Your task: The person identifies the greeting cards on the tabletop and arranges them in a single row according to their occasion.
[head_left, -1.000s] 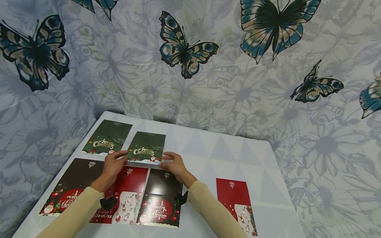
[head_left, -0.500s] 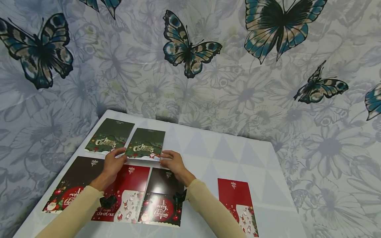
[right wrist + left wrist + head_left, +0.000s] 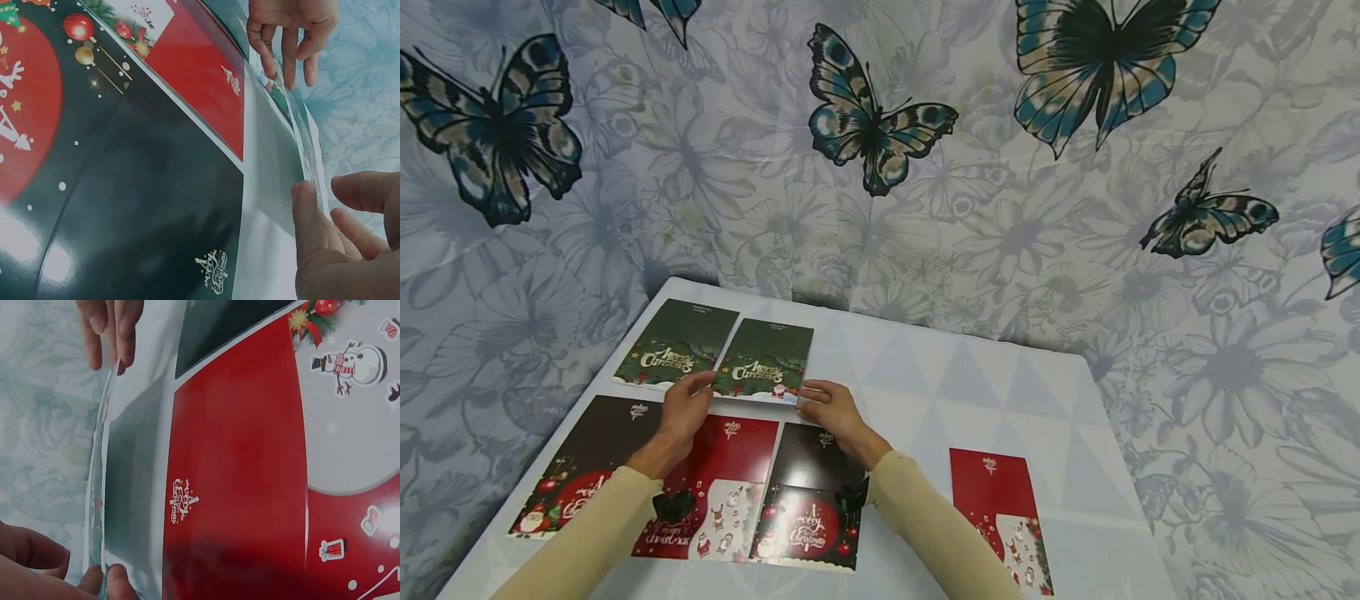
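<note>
A green "Merry Christmas" greeting card (image 3: 763,360) is held by both hands at its near corners. My left hand (image 3: 679,421) pinches its left corner, with fingertips on both faces in the left wrist view. My right hand (image 3: 841,419) pinches the right corner. Both wrist views show the card (image 3: 97,481) nearly edge-on, with its shadow on the white tabletop beside it. A matching green card (image 3: 677,342) lies just to its left. Below the hands lie a red card (image 3: 741,437) and a glossy black card (image 3: 808,500).
Another black card (image 3: 602,433) lies at the left, partly behind my left forearm. A separate red card (image 3: 996,500) lies to the right. The white table (image 3: 925,383) meets a butterfly-patterned wall (image 3: 985,275) at its back edge.
Both hands have carried the green card a little away from me and to the left, narrowing the gap to the matching card. The grip is unchanged, and the head view has shifted slightly.
</note>
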The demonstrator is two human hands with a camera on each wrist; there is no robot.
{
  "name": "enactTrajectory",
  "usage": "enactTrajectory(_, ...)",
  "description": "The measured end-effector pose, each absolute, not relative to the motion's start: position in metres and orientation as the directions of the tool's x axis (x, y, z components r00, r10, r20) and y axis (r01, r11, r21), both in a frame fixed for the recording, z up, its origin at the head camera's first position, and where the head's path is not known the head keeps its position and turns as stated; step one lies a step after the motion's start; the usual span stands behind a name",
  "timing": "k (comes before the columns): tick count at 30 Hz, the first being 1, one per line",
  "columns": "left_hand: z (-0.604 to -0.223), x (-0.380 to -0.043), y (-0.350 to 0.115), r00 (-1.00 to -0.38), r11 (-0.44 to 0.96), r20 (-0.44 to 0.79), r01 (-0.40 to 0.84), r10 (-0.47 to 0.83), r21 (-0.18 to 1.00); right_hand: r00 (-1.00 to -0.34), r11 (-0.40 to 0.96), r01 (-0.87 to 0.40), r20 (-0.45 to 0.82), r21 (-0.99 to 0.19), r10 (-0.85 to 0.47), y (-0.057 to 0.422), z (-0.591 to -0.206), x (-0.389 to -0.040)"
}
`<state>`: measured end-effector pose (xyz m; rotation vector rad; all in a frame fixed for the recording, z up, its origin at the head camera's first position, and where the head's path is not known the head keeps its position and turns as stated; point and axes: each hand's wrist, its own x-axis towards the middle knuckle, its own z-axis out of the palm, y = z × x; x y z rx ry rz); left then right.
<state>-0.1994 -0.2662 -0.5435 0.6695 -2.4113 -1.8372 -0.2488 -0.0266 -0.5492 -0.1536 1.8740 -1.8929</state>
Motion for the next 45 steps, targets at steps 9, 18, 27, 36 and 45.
enactTrajectory(9,-0.5458,-0.1975,-0.2693,-0.905,0.205,-0.269,-0.347,-0.330,0.915,-0.867,0.037,0.242,-0.234,-0.969,-0.440,-0.0311,-0.5456,-0.2498)
enactTrajectory(18,-0.5481,-0.1970,-0.2691,-0.894,0.201,-0.280,-0.363,-0.349,0.910,-0.844,0.079,0.253,-0.260,-0.964,-0.469,-0.0345,-0.5436,-0.2500)
enactTrajectory(27,-0.5485,-0.1965,-0.2692,-0.898,0.200,-0.297,-0.372,-0.324,0.906,-0.820,0.089,0.300,-0.304,-0.950,-0.486,-0.0339,-0.5432,-0.2490)
enactTrajectory(36,-0.5496,-0.1966,-0.2680,-0.892,0.206,-0.305,-0.385,-0.333,0.900,-0.803,0.132,0.309,-0.332,-0.942,-0.495,-0.0334,-0.5454,-0.2505)
enactTrajectory(45,-0.5484,-0.1967,-0.2709,-0.896,0.195,-0.314,-0.384,-0.314,0.902,-0.801,0.140,0.300,-0.329,-0.943,-0.500,-0.0363,-0.5423,-0.2519)
